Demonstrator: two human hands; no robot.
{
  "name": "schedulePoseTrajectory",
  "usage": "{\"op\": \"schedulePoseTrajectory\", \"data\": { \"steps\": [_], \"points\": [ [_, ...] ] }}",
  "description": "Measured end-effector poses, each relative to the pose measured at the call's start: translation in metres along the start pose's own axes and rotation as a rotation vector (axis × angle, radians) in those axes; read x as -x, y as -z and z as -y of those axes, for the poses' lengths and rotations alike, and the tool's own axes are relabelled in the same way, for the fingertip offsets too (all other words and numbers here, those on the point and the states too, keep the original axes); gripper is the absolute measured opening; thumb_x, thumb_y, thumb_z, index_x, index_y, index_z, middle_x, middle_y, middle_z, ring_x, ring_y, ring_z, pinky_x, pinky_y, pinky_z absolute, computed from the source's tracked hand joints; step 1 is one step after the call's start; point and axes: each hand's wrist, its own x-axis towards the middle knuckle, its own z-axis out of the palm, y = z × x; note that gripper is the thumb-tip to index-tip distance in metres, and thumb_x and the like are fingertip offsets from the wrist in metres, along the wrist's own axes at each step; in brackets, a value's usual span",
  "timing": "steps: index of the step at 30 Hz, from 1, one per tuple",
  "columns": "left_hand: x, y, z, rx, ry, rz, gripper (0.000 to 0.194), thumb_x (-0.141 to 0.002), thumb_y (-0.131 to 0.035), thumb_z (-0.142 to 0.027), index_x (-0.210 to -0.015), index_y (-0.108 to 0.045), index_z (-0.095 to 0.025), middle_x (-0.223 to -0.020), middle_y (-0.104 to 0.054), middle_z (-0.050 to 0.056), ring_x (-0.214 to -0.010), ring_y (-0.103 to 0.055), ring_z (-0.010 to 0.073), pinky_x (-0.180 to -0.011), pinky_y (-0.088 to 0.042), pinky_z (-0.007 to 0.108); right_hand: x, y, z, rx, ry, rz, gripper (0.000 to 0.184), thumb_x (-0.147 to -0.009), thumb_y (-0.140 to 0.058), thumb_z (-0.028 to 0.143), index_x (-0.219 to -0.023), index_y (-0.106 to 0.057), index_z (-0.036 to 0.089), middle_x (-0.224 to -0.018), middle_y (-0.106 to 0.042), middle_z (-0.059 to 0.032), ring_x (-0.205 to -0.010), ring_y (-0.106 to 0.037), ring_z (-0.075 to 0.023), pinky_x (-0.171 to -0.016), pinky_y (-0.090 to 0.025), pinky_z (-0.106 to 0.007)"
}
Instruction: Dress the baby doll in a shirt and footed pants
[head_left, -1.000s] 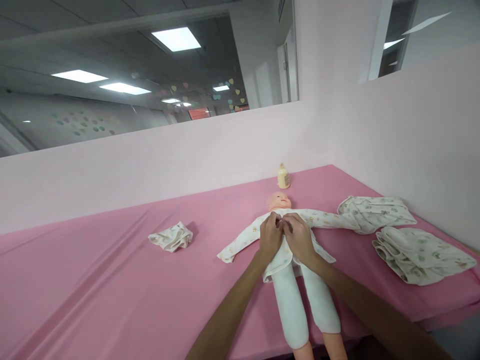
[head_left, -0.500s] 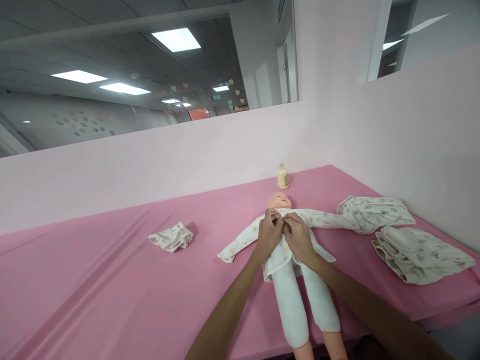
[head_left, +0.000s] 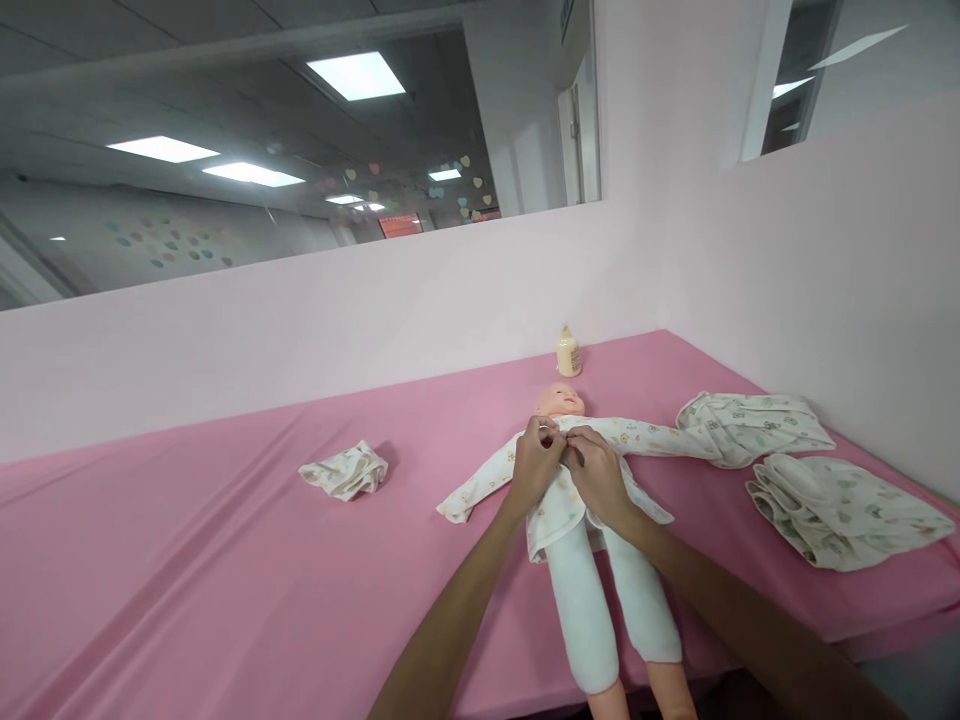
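A baby doll (head_left: 561,400) lies on its back on the pink-covered table, head toward the wall. It wears white leggings and a white baby shirt (head_left: 487,480) with small printed figures, its sleeves spread to both sides. At the chest, just below the doll's chin, my left hand (head_left: 537,462) pinches the shirt's front. My right hand (head_left: 598,470) is closed beside it, its fingertips on the same spot of cloth. The two hands almost touch. Whatever fastening lies between the fingertips is hidden. Below the hands the shirt's front hangs partly apart.
A pale yellow pump bottle (head_left: 568,354) stands behind the doll's head. To the left lies a crumpled printed cloth (head_left: 346,471). Two folded printed garments or cloths, one farther back (head_left: 757,425) and one nearer (head_left: 847,510), rest on the right by the wall.
My hands stay at the shirt's chest with only slight finger movement. The whole view has shifted a little; the doll and the cloths lie as before.
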Motion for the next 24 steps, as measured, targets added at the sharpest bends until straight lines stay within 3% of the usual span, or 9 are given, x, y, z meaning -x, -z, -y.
{"op": "schedulePoseTrajectory", "data": {
  "steps": [15,24],
  "points": [
    [-0.0013,-0.0014,0.0015,-0.016,0.0,-0.048,0.011,-0.073,-0.052,-0.02,-0.082,-0.046,-0.019,-0.064,-0.052,-0.006,-0.055,-0.046,0.0084,-0.053,-0.036,0.02,0.0021,-0.0022,-0.0023,0.038,-0.042,-0.026,0.028,-0.087,-0.038,0.013,-0.095,-0.064,0.019,-0.099,-0.065,-0.0071,-0.091,-0.06,-0.0198,-0.081,-0.048,-0.034],
    [-0.0035,0.0001,0.0061,0.241,0.094,0.051,0.021,-0.075,-0.055,-0.025,-0.087,-0.039,-0.021,-0.059,-0.046,-0.008,-0.05,-0.043,0.0066,-0.048,-0.033,0.017,0.0046,-0.0035,-0.0054,0.222,0.013,0.01,0.031,-0.088,-0.04,0.012,-0.107,-0.064,0.019,-0.096,-0.061,-0.0077,-0.09,-0.054,-0.0222,-0.078,-0.045,-0.034]
  ]
}}
